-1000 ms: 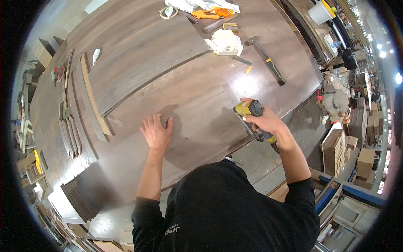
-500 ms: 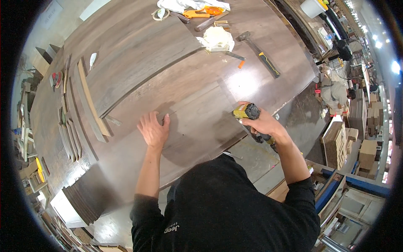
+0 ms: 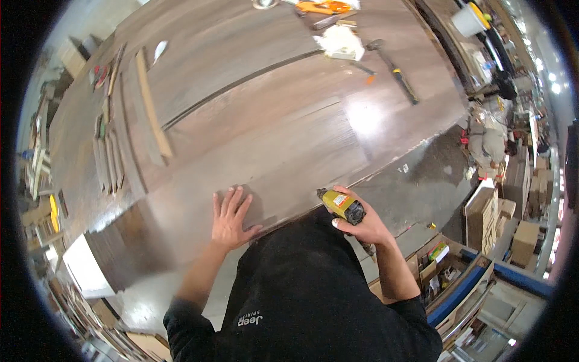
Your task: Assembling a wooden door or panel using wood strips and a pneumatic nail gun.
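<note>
With fingers spread, my left hand [image 3: 229,220] rests near the front edge of a wide brown wood-grain panel [image 3: 283,163]. My right hand [image 3: 368,226] is wrapped round a yellow and black power drill [image 3: 344,205] at the panel's front edge, close to my body. The drill's nose points left; its lower part is mostly hidden by my hand and arm. A hammer [image 3: 398,75] with a black and yellow handle lies on the panel at the far right. Beside it are a crumpled white cloth or bag [image 3: 341,43] and a small tool with an orange tip [image 3: 368,72].
Thin wood strips [image 3: 154,108] lie at the left of the work surface. An orange tool [image 3: 322,7] is at the far edge. A stack of panels [image 3: 123,253] stands front left, and a blue-edged cart [image 3: 458,295] holds odds and ends at right. Another person [image 3: 485,145] crouches far right.
The view has shifted, so the panel's things sit farther up and right. The drill has come nearer to my body and the panel's front edge; my left hand has also moved closer to that edge.
</note>
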`<move>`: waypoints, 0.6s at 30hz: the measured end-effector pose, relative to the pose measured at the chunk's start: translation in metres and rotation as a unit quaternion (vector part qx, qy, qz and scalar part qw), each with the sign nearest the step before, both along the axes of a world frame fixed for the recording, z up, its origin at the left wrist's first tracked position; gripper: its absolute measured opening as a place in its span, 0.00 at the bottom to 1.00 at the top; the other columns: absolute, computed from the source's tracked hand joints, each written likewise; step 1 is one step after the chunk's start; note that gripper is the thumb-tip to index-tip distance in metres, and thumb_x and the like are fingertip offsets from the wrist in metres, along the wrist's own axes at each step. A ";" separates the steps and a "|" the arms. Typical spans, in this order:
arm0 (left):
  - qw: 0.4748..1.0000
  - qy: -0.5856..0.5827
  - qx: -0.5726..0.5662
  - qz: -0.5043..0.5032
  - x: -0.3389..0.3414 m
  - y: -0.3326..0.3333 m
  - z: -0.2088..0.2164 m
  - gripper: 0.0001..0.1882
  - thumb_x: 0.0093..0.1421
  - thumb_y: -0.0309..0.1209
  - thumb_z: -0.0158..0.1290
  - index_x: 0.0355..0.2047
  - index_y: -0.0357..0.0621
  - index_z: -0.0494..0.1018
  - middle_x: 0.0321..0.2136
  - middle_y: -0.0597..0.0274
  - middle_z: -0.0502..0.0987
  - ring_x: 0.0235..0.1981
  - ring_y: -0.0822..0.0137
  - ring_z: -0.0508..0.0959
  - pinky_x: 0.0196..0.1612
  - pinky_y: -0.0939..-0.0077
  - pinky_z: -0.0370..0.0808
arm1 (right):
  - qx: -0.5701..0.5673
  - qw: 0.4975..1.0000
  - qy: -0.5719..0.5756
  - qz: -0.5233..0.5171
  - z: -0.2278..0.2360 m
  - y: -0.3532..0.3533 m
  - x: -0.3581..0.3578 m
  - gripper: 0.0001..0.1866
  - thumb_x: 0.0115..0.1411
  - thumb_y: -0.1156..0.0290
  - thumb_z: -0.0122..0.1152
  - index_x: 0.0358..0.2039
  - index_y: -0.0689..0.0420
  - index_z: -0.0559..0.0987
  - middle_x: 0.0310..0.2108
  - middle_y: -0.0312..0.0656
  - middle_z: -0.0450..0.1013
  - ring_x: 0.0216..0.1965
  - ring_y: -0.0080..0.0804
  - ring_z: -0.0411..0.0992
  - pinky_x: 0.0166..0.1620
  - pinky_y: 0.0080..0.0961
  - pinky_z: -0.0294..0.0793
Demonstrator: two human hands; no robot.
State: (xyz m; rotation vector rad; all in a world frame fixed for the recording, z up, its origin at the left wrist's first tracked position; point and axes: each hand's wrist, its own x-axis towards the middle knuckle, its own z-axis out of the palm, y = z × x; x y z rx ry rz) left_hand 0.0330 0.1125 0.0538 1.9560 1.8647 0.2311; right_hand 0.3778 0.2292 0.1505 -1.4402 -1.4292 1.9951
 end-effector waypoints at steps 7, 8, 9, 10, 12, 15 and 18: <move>0.997 0.036 0.060 0.016 -0.019 -0.043 -0.023 0.47 0.52 0.50 0.66 0.70 0.55 0.61 0.72 0.63 0.57 0.74 0.54 0.54 0.73 0.32 0.44 | -0.016 0.995 -0.029 0.096 -0.004 -0.051 -0.078 0.37 0.56 0.65 0.73 0.66 0.42 0.71 0.62 0.44 0.71 0.64 0.38 0.67 0.65 0.33 0.66; 0.997 0.037 0.067 0.015 -0.017 -0.045 -0.024 0.46 0.52 0.50 0.65 0.70 0.55 0.61 0.71 0.63 0.58 0.73 0.55 0.54 0.73 0.32 0.45 | -0.002 0.994 -0.032 0.109 -0.004 -0.055 -0.088 0.36 0.56 0.66 0.72 0.66 0.42 0.71 0.61 0.45 0.73 0.63 0.38 0.69 0.65 0.33 0.66; 0.996 0.038 0.075 0.014 -0.016 -0.046 -0.025 0.46 0.53 0.50 0.65 0.70 0.54 0.61 0.71 0.64 0.59 0.73 0.56 0.54 0.73 0.32 0.45 | 0.014 0.992 -0.036 0.121 -0.005 -0.059 -0.098 0.36 0.56 0.67 0.72 0.66 0.41 0.71 0.60 0.45 0.74 0.63 0.38 0.70 0.65 0.34 0.66; 0.997 0.033 0.073 0.023 -0.015 -0.048 -0.028 0.46 0.53 0.50 0.65 0.70 0.54 0.61 0.71 0.64 0.59 0.73 0.56 0.54 0.73 0.32 0.45 | 0.011 0.991 -0.041 0.130 -0.007 -0.063 -0.104 0.36 0.56 0.67 0.72 0.66 0.41 0.71 0.60 0.45 0.74 0.63 0.38 0.70 0.65 0.34 0.66; 0.995 0.046 0.086 0.008 -0.016 -0.050 -0.028 0.45 0.53 0.51 0.64 0.69 0.53 0.62 0.70 0.63 0.60 0.73 0.56 0.55 0.73 0.33 0.47 | 0.050 0.987 -0.055 0.145 -0.009 -0.070 -0.118 0.36 0.55 0.68 0.71 0.66 0.43 0.71 0.58 0.46 0.76 0.61 0.35 0.72 0.64 0.33 0.67; 0.995 0.043 0.092 0.013 -0.018 -0.054 -0.025 0.43 0.55 0.52 0.63 0.68 0.51 0.63 0.70 0.64 0.60 0.73 0.57 0.55 0.72 0.34 0.49 | 0.062 0.982 -0.078 0.161 -0.010 -0.077 -0.135 0.36 0.55 0.69 0.71 0.65 0.44 0.72 0.58 0.45 0.76 0.61 0.36 0.72 0.64 0.34 0.68; 0.993 0.015 0.118 0.024 -0.020 -0.053 -0.027 0.42 0.56 0.50 0.62 0.68 0.49 0.64 0.70 0.64 0.60 0.73 0.57 0.55 0.73 0.35 0.49 | 0.070 0.980 -0.093 0.163 -0.017 -0.083 -0.141 0.35 0.54 0.69 0.71 0.65 0.45 0.73 0.58 0.45 0.76 0.61 0.36 0.72 0.63 0.33 0.69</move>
